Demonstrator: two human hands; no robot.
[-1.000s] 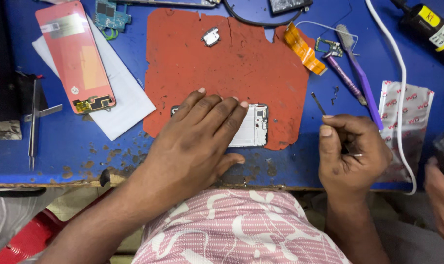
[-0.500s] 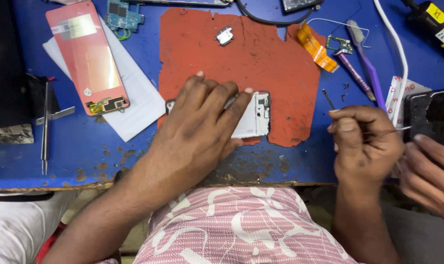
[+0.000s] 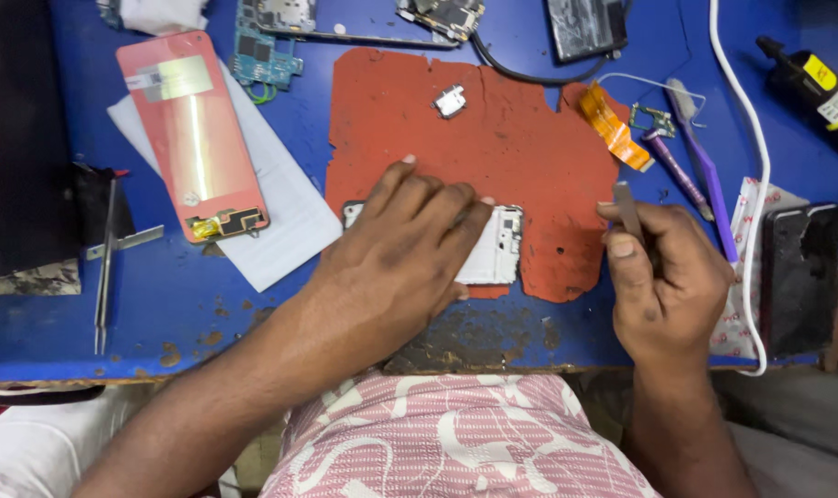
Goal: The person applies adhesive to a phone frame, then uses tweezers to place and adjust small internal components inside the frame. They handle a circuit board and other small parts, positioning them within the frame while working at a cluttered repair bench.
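A: Red rubber mat [image 3: 520, 157] on the blue table [image 3: 281, 314] bears the white phone frame [image 3: 493, 254]?
B: Yes; the left hand [image 3: 405, 254] lies flat on it, fingers spread. The right hand [image 3: 668, 281] pinches a thin metal tool [image 3: 627, 210] just beside it

A phone repair workshop. The worn blue table [image 3: 59, 332] carries a torn red work mat [image 3: 530, 157] at centre, bare circuit boards [image 3: 264, 55] at eleven o'clock, a detached pink screen panel [image 3: 190, 129] at ten, tweezers [image 3: 104, 267] at nine, and an orange flex cable [image 3: 611, 124] at two.
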